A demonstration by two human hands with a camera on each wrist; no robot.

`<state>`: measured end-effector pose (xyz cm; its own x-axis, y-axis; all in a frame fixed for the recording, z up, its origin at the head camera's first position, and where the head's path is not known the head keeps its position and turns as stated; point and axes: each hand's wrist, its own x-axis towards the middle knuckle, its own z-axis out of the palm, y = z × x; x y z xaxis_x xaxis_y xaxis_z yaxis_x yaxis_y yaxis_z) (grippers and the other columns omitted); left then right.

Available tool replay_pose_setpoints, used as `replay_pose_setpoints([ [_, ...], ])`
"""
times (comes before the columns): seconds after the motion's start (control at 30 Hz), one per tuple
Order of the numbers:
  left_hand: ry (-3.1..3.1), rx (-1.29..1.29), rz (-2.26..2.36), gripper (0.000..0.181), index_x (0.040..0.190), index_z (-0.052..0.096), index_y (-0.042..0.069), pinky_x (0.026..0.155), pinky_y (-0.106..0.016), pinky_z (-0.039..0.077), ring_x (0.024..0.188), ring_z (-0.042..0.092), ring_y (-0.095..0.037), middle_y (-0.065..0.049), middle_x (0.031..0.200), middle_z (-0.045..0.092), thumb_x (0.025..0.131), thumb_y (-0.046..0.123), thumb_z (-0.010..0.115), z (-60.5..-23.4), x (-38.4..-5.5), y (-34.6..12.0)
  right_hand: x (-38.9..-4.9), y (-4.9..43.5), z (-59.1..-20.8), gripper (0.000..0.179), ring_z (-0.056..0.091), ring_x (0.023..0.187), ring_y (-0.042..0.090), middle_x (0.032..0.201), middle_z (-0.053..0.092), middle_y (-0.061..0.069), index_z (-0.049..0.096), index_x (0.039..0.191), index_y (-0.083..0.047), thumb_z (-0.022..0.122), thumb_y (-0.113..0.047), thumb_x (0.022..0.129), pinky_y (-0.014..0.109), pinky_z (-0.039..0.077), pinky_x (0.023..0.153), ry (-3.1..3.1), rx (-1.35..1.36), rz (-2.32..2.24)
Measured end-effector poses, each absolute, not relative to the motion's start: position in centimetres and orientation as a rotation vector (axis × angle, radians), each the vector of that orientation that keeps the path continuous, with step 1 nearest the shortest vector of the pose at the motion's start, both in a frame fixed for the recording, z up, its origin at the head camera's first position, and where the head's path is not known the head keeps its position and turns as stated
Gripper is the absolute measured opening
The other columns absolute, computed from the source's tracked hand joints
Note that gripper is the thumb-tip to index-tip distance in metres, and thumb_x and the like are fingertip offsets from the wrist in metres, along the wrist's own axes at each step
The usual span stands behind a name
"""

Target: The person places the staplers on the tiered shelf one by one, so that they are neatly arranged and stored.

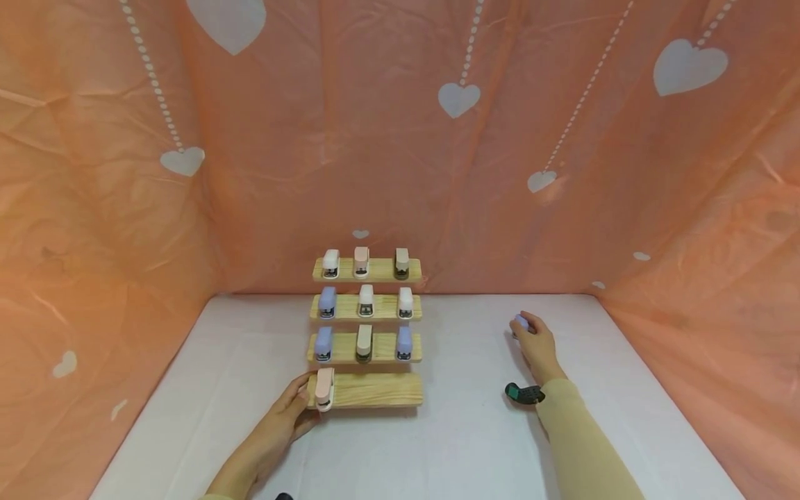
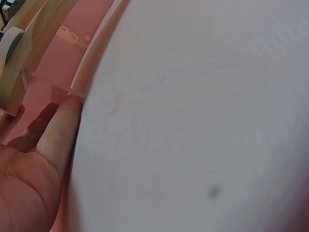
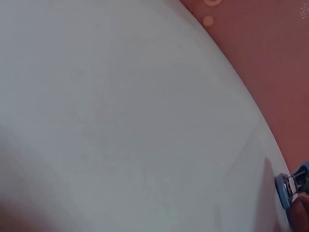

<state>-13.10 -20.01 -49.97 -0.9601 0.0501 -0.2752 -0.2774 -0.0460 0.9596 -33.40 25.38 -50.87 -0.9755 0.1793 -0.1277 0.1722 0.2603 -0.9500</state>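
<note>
My left hand (image 1: 286,412) holds the left end of the lowest board of a tiered wooden rack (image 1: 381,390), beside a pink mini stapler (image 1: 324,387) on that board. In the left wrist view, the thumb lies against a clear support (image 2: 48,82) below the wood. Off to the right, my right hand (image 1: 539,347) pinches a lavender-blue stapler (image 1: 521,321) close over the white table. Its metal underside shows at the edge of the right wrist view, where the stapler (image 3: 285,189) is partly cut off.
Three higher boards carry staplers in white, pink, beige and lavender, including a beige one (image 1: 364,340) on the third tier. A dark strap-like device (image 1: 523,394) is by the right wrist. Orange cloth with hearts (image 1: 459,101) encloses the white table (image 1: 462,444).
</note>
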Motion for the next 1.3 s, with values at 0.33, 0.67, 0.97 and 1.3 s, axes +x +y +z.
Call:
replay_pose_setpoints([
  [0.33, 1.982, -0.221, 2.144, 0.043, 0.151, 0.028, 0.018, 0.104, -0.045, 0.039, 0.134, 0.035, -0.043, -0.026, 0.153, 0.022, 0.108, 0.019, 0.027, -50.1, -13.1, -19.9, -33.5, 25.7, -50.5, 0.059, 0.034, 0.136, 0.028, 0.149, 0.038, 0.019, 0.035, 0.148, -0.004, 0.059, -0.023, 0.097, 0.039, 0.031, 0.110, -2.466, -0.317, 1.861],
  [0.67, 1.985, -0.220, 2.135, 0.043, 0.151, 0.028, 0.018, 0.104, -0.044, 0.040, 0.136, 0.033, -0.043, -0.026, 0.154, 0.019, 0.108, 0.020, 0.028, -50.0, -12.8, -19.9, -33.1, 25.5, -50.6, 0.061, 0.037, 0.128, 0.029, 0.144, 0.038, 0.020, 0.032, 0.149, -0.005, 0.057, -0.027, 0.098, 0.041, 0.036, 0.106, -2.520, -0.306, 1.784],
  [0.97, 1.996, -0.235, 2.137, 0.043, 0.150, 0.028, 0.018, 0.103, -0.044, 0.041, 0.136, 0.033, -0.042, -0.026, 0.154, 0.021, 0.107, 0.019, 0.027, -50.3, -13.3, -19.9, -33.6, 25.6, -50.5, 0.066, 0.036, 0.132, 0.032, 0.146, 0.036, 0.023, 0.031, 0.149, -0.004, 0.061, -0.030, 0.096, 0.042, 0.035, 0.108, -2.538, -0.292, 1.787],
  [1.3, 1.999, -0.234, 2.143, 0.043, 0.150, 0.026, 0.016, 0.104, -0.048, 0.039, 0.136, 0.032, -0.044, -0.028, 0.154, 0.019, 0.107, 0.016, 0.025, -50.4, -13.3, -19.8, -31.7, 25.3, -49.2, 0.080, 0.048, 0.113, 0.029, 0.137, 0.044, 0.022, 0.033, 0.145, -0.004, 0.066, -0.049, 0.089, 0.033, 0.050, 0.078, -2.678, -0.244, 1.728],
])
